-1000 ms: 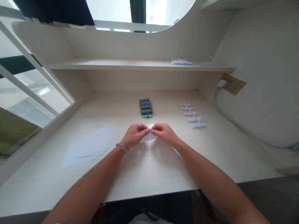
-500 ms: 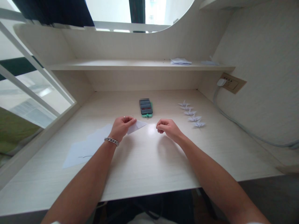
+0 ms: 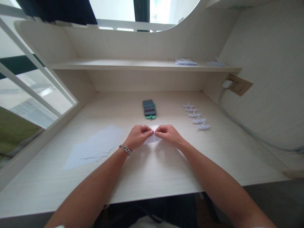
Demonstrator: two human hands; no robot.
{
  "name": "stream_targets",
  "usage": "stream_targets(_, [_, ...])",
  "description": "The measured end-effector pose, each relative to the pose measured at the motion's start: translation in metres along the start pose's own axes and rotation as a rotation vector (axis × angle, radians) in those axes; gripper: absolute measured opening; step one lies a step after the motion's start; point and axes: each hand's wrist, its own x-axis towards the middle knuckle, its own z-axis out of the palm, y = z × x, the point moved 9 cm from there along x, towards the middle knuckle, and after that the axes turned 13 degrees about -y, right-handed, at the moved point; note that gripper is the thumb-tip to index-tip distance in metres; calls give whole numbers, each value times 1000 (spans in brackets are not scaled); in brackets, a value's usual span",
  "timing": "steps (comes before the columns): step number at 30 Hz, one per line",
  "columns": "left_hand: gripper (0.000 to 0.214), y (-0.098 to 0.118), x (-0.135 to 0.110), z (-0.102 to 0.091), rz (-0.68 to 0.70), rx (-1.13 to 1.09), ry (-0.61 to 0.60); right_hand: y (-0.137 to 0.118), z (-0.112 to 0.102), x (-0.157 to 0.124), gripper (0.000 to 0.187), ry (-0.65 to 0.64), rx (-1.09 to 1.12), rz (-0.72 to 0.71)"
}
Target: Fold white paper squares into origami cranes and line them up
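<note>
A small folded piece of white paper [image 3: 150,139] is held between my two hands, just above the desk. My left hand [image 3: 140,136], with a ring and a chain bracelet, pinches its upper left part between thumb and fingers. On the other side my right hand [image 3: 169,134] pinches the paper, its fingertips almost meeting the left ones. Much of the sheet is hidden behind the fingers. Beyond the hands lies a phone [image 3: 149,109] with a green edge, its face blurred out.
Several folded paper cranes [image 3: 199,121] stand in a row at the right. Loose white sheets [image 3: 95,145] overlap on the left of the desk [image 3: 152,177]. Folded papers [image 3: 185,62] rest on the shelf [image 3: 133,67]. A cable [image 3: 251,134] runs from the wall socket [image 3: 239,85].
My left hand has moved right with the paper, to the desk's middle. My right hand, closed near the paper before, now pinches it too.
</note>
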Motion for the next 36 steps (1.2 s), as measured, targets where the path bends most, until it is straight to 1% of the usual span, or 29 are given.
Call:
stream_targets(4, [23, -2, 1, -4, -9, -25, 28, 1, -1, 0, 11, -16, -34, 13])
stream_targets(7, [25, -10, 2, -14, -26, -103, 65, 2, -4, -1, 11, -36, -11, 5])
stream_targets(9, [26, -16, 2, -24, -30, -160, 115, 3, -8, -2, 11, -33, 2, 3])
stream_targets(13, [31, -28, -2, -45, -61, -299, 263, 8, -22, -5, 9, 37, 68, 29])
stream_targets(15, [34, -30, -5, -48, -63, -367, 316, 9, -26, -6, 11, 93, 145, 39])
stream_targets(16, [35, -29, -5, -46, -61, -388, 321, 9, -27, -6, 14, 113, 182, 40])
stream_targets(19, [37, -25, -3, -33, -57, -413, 275, 7, -20, -4, 24, 110, 255, 33])
stream_targets(21, [36, -23, -2, -26, -55, -404, 237, 7, -15, -3, 25, 102, 293, 40])
stream_targets(23, [33, -20, -1, -20, -43, -384, 190, 9, -15, -3, 24, 124, 341, 54])
stream_targets(25, [30, -17, 1, -14, -26, -347, 114, 12, -18, -4, 24, 166, 386, 69])
stream_targets(27, [29, -16, 2, -4, -19, -304, 9, 13, -21, -4, 24, 190, 391, 71])
stream_targets(29, [28, -16, 4, 5, -12, -269, -77, 11, -17, -3, 23, 161, 334, 56])
stream_targets(30, [27, -16, 4, 9, -5, -252, -99, 10, -14, -2, 22, 130, 297, 45])
stream_targets(33, [22, -11, 4, 15, 18, -165, -124, 8, -2, 2, 21, 63, 243, 27])
stream_targets(36, [17, -5, 2, 14, 22, -112, -115, 13, -4, 2, 23, 98, 340, 58])
